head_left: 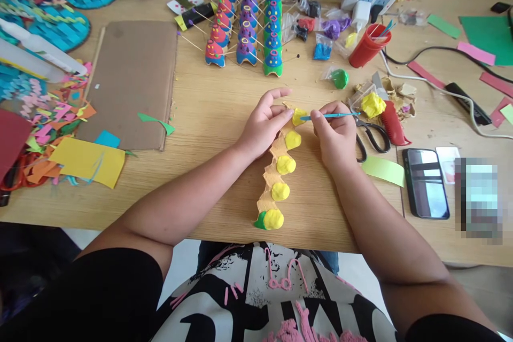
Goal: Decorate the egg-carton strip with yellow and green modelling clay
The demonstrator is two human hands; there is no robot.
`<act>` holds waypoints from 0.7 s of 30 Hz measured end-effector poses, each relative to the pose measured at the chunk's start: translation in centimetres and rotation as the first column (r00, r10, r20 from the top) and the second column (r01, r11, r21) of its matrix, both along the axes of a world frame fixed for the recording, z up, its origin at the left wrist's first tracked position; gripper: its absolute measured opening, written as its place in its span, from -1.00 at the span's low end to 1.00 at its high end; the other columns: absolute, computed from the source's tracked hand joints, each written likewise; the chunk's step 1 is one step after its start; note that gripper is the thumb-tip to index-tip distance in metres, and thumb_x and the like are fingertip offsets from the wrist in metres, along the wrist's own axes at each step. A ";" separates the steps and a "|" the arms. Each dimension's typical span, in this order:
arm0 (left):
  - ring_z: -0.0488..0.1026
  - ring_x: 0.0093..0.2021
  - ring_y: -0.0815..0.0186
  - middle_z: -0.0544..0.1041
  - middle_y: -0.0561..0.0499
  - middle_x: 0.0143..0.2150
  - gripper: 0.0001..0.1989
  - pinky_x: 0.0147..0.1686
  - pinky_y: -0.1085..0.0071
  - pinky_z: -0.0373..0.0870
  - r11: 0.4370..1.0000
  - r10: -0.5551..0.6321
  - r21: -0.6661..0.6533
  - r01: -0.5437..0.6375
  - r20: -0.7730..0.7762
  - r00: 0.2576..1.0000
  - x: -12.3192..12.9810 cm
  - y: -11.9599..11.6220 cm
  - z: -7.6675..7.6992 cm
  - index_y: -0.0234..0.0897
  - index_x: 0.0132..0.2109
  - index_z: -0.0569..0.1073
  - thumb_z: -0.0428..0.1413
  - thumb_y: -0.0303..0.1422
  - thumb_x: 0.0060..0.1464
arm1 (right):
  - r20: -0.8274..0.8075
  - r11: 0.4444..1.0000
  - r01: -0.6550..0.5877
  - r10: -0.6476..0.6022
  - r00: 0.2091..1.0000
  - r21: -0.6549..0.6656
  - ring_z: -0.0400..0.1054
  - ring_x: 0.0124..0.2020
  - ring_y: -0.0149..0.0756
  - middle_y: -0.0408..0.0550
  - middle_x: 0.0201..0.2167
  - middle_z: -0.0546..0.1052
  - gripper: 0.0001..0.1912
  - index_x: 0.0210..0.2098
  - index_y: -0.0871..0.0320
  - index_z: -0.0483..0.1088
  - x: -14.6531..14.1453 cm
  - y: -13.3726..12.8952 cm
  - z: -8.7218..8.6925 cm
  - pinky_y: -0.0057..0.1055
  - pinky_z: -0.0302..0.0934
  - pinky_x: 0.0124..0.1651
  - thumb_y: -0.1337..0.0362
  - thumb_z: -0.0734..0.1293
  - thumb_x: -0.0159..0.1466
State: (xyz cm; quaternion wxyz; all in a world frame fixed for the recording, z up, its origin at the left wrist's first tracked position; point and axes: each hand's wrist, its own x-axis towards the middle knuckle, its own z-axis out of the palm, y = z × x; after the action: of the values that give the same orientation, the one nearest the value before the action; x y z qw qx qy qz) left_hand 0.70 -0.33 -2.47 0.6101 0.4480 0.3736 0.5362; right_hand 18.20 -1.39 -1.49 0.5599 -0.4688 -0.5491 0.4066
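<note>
By two hands (260, 128) (336, 141), one strip (273, 177), five yellow blobs (286, 164)

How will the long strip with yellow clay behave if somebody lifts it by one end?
The strip is probably light, as it looks like thin carton. It may sag, being long and narrow. Yellow clay along one side could make it twist.

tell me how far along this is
Seemingly done: three decorated rows, and yellow clay on all five bumps of the cardboard strip. In hand: the left hand steadies the far end; the right hand holds a blue tool at its clay. Seemingly left: bare cardboard; green shows only at the near end.
</note>
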 end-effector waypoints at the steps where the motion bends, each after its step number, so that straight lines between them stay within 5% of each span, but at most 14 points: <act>1: 0.36 -0.50 0.48 0.44 0.19 -0.44 -0.66 -0.44 0.52 0.24 1.000 -0.002 0.013 0.002 -0.004 1.000 0.0 0.0 -0.1 -0.09 0.18 0.48 0.29 -0.34 0.32 | -0.003 1.000 -0.001 0.001 1.000 -0.005 0.18 -0.45 -0.41 -0.24 -0.50 0.28 -0.43 -0.37 0.03 0.31 -0.1 0.0 0.0 -0.37 0.10 -0.40 -0.28 0.54 0.23; 14: 0.26 -0.51 0.45 0.39 0.16 -0.42 -0.65 -0.46 0.46 0.17 0.995 -0.047 0.084 0.053 -0.074 0.996 0.1 0.2 -1.3 -0.04 0.23 0.45 0.24 -0.31 0.35 | -0.020 1.000 -0.003 0.003 1.000 -0.009 0.20 -0.45 -0.46 -0.28 -0.49 0.29 -0.47 -0.35 0.04 0.32 -0.3 0.5 -0.3 -0.40 0.18 -0.36 -0.19 0.57 0.23; 21: 0.25 -0.52 0.46 0.37 0.17 -0.44 -0.67 -0.49 0.46 0.16 0.998 -0.045 0.035 0.049 -0.089 0.995 0.1 -0.3 -0.2 -0.05 0.20 0.47 0.23 -0.34 0.34 | 0.066 0.999 0.023 -0.025 0.998 0.032 0.17 -0.45 -0.41 -0.24 -0.47 0.31 -0.48 -0.36 0.04 0.35 -0.3 0.5 -0.1 -0.37 0.13 -0.39 -0.21 0.56 0.23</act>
State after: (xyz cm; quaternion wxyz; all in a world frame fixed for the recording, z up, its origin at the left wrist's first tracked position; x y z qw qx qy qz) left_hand 0.77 -0.60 -2.64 0.5970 0.4911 0.3796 0.5082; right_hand 17.93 -0.85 -1.61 0.5534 -0.4797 -0.5679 0.3757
